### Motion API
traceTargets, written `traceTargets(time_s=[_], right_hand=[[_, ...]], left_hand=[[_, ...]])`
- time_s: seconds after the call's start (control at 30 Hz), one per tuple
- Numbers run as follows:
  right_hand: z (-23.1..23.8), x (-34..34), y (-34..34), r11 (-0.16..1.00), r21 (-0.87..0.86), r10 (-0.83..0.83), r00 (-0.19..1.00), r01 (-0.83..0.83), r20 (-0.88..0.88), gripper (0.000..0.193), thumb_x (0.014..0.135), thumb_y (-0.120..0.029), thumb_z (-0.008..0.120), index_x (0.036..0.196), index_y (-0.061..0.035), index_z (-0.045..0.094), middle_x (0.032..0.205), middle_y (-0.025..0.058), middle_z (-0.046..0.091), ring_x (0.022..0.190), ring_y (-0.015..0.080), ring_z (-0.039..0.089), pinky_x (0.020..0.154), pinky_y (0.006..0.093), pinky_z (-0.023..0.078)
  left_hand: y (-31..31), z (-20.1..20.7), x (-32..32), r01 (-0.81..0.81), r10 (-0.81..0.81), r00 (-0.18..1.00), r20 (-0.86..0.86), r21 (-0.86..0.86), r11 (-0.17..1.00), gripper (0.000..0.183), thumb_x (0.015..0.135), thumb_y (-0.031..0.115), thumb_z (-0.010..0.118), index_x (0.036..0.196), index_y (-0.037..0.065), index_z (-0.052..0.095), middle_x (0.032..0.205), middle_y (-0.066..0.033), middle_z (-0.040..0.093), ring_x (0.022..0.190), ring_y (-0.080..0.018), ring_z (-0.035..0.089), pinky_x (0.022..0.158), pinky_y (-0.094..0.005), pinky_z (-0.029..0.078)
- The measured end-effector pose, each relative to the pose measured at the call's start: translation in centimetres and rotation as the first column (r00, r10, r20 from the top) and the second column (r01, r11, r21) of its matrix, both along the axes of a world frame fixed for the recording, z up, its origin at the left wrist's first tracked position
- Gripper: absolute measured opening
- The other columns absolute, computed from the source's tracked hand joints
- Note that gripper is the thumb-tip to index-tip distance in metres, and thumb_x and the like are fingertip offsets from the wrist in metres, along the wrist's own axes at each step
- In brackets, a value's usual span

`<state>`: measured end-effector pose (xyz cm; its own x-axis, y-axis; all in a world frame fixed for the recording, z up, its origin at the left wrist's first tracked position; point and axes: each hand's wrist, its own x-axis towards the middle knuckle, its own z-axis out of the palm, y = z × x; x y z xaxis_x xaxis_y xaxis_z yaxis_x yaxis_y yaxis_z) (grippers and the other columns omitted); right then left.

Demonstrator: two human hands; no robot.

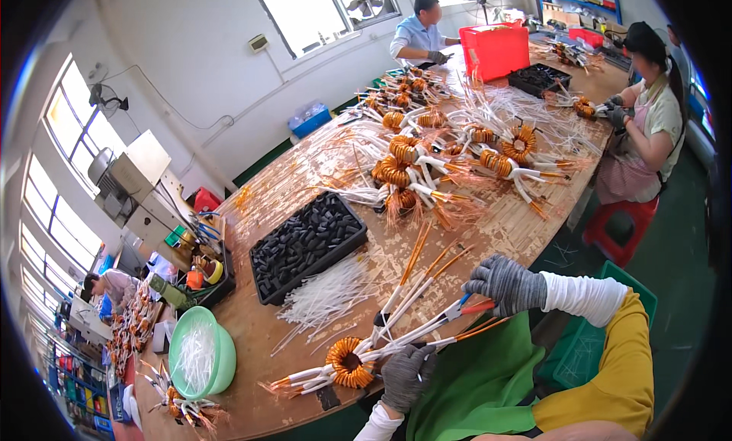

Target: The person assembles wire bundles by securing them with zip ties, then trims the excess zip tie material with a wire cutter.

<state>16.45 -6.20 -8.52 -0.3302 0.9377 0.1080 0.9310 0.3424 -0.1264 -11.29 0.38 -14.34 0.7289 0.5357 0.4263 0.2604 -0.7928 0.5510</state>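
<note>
The long worn table [267, 205] runs away from where I stand, probably so several people can share it; the black tray [320, 272] of small dark pieces [309, 239] stands just beyond the work, likely to be within easy reach; the mint-green bowl [223, 357] sits off to the left, its wall perhaps keeping the pale strips [196, 357] from scattering; the orange-wound coil [352, 378] lies at the table's near edge, white leads [415, 331] stretching rightward, presumably to bring them close; the gloved right hand [503, 283] has its fingers wrapped round a red-and-blue-handled tool [478, 307]; the gloved left hand [406, 380] bends its fingers beside the leads, perhaps steadying them.

The green crate [644, 292] is partly covered by a yellow sleeve [625, 357]; the left fingertips are hidden, so I cannot tell whether they pinch anything; the tool's working end is lost among the leads; a pale speck [419, 378] at the left glove is too small to name.
</note>
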Motion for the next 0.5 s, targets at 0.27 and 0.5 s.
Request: traceTargets(time_s=[0.27,0.5], right_hand=[[-0.8,-0.9,3.1,0.973,0.084,0.204,0.972,-0.214,0.115,0.062,0.056,-0.032,0.07,0.112,-0.0112,0.054,0.098,0.0072,0.054,0.093,0.0254,0.052,0.083,0.0392,0.04],[-0.4,-1.5,3.8,0.959,0.103,0.254,0.962,-0.264,0.101,0.054,0.06,-0.032,0.066,0.108,-0.0091,0.056,0.101,0.0084,0.056,0.095,0.0256,0.053,0.085,0.0396,0.039]], left_hand=[[2.3,0.3,0.2,0.046,0.05,0.981,0.186,-0.479,0.876,0.012,0.084,0.007,0.059,0.091,0.0,0.064,0.078,-0.0121,0.065,0.07,-0.0211,0.062,0.064,-0.0299,0.047],[3.1,-0.5,0.7,0.116,0.037,0.968,0.25,-0.568,0.815,0.013,0.085,0.007,0.058,0.093,-0.001,0.064,0.079,-0.0096,0.066,0.072,-0.017,0.063,0.065,-0.0276,0.047]])
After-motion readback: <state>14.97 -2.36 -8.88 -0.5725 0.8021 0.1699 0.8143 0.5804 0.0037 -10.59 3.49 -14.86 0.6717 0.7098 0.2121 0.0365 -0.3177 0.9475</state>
